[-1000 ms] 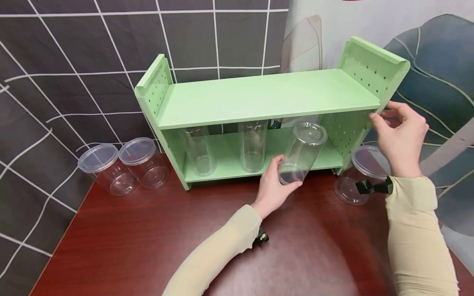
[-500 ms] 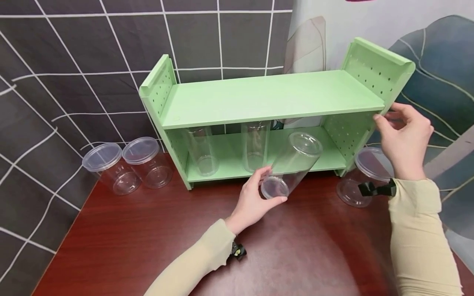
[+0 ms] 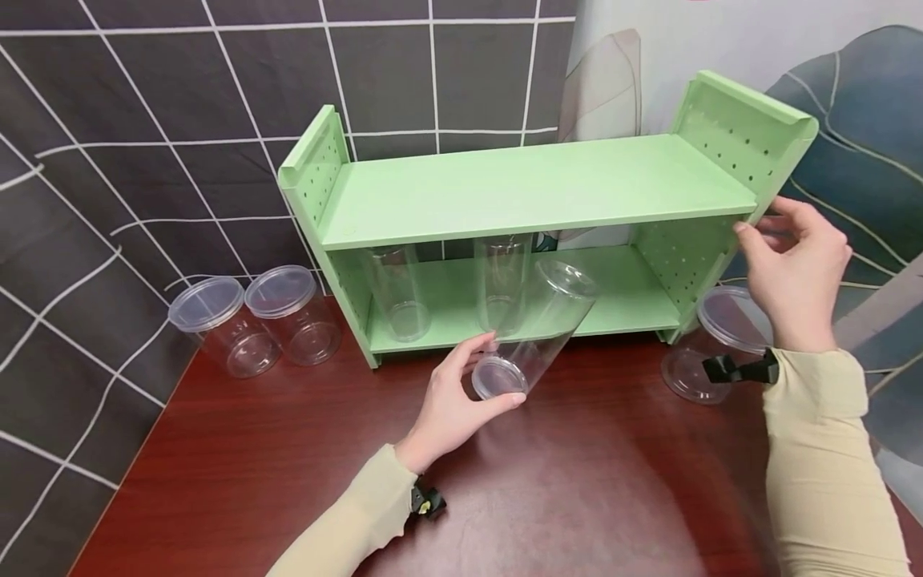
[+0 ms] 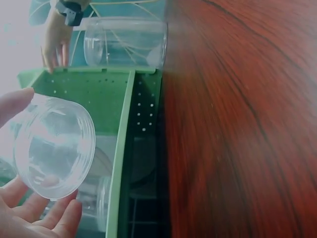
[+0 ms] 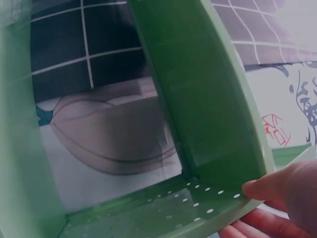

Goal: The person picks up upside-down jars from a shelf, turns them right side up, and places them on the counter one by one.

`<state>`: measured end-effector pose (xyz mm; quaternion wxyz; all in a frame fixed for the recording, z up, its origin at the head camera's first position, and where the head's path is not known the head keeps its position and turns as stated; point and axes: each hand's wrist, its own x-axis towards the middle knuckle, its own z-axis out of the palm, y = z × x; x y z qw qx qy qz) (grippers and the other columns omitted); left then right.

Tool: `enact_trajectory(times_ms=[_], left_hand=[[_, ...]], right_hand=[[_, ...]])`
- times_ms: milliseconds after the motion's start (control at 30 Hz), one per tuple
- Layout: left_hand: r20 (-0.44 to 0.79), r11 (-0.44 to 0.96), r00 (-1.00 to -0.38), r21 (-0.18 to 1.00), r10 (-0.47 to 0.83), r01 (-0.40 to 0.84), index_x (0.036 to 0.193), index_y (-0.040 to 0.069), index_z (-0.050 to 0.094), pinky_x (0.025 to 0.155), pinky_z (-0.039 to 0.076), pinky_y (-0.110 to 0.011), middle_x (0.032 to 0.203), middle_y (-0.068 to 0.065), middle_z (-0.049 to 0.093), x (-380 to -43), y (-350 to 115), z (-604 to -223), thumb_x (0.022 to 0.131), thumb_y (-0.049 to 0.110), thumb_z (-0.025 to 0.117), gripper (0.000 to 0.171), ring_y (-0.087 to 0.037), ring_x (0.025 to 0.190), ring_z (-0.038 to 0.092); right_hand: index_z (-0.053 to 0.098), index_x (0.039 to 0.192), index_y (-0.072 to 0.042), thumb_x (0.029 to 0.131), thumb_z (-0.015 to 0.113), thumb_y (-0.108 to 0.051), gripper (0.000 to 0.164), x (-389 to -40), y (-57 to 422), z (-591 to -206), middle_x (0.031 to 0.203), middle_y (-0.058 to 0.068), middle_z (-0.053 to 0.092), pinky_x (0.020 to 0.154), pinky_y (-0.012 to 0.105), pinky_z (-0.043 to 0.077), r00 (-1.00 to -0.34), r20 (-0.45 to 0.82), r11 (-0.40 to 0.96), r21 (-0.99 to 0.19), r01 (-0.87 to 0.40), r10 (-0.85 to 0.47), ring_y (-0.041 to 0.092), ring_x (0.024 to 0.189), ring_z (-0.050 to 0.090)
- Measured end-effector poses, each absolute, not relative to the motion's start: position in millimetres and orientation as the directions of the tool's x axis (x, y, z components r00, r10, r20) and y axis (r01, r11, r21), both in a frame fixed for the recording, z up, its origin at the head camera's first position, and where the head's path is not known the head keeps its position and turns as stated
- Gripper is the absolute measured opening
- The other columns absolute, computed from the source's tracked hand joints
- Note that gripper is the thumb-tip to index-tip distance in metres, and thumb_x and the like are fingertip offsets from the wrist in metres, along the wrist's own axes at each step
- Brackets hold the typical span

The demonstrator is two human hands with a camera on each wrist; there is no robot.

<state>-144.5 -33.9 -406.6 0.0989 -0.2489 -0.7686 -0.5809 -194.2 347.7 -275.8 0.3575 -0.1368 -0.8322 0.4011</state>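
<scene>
Gripping the base of a tilted clear plastic jar (image 3: pixel 535 328) with curled fingers, the left hand (image 3: pixel 449 405) is holding it before the green shelf's (image 3: pixel 534 192) lower tier | right hand (image 3: pixel 796 272) is pinching the shelf's side panel, likely steadying it.

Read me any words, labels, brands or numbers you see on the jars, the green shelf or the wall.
No readable text anywhere.
Clear jars: no labels.
Green shelf: only rows of holes.
Wall hanging: red and blue marks in the right wrist view, too blurred to read.
</scene>
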Motion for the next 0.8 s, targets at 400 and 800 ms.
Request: enact_trajectory(times_ms=[400,800], left_hand=[[0.456,0.266,-0.856,0.817,0.245,0.512,0.140,0.023,0.060,0.098,0.049,-0.034,0.127,-0.002,0.066,-138.4,-54.8,-400.2,0.073,0.025,0.094,0.075,-0.013,0.111,0.060],[0.474,0.297,-0.848,0.795,0.238,0.528,0.133,0.022,0.066,0.100,0.048,-0.033,0.123,0.009,0.067,-136.7,-59.4,-387.6,0.069,0.030,0.096,0.071,-0.011,0.113,0.060]], right_hand=[[0.045,0.149,-0.012,0.089,0.075,-0.009,0.067,-152.3,288.6,-257.9,0.148,0.003,0.047,0.116,0.023,0.028,-0.639,0.606,0.520,-0.778,-0.352,0.473,0.014,0.136,0.042],[0.059,0.139,0.001,0.081,0.087,-0.026,0.069,-120.3,224.7,-267.2,0.142,0.015,0.058,0.117,0.040,0.034,-0.594,0.729,0.477,-0.411,-0.777,-0.340,0.034,0.136,0.048]])
